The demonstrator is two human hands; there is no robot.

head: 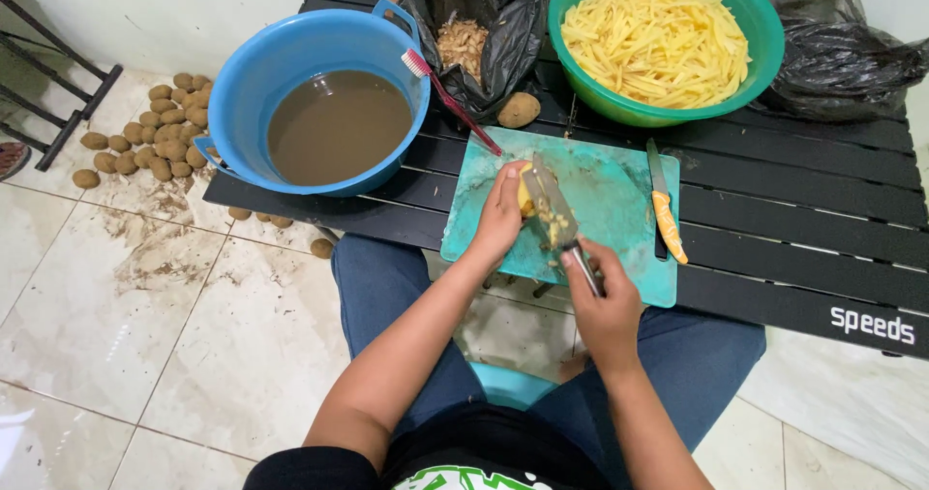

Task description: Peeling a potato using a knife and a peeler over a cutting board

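As seen from the head camera, a black slatted folding table stands on a pale tiled floor smeared with mud, beside a white wall. A turquoise cutting board lies at the table's near edge and serves as landmark. On the board, the left hand is closed around a peeled yellow potato, holding it against the board surface. The right hand, just off the board's near edge, is clamped on the handle of a metal slicing tool whose blade rests on the potato, with cut pieces clinging to it. An orange-handled knife lies along the board's right side. Left of and beyond the board sits a blue basin holding brown muddy water; a red-and-white toothbrush leans from its rim toward the board's far-left corner. Directly beyond the board, a black plastic bag holds potato peelings, and one unpeeled potato lies just at the board's far edge. Beyond the board to the right, a green bowl is heaped with yellow potato strips. Far left of the board, on the floor, is a pile of unpeeled potatoes.
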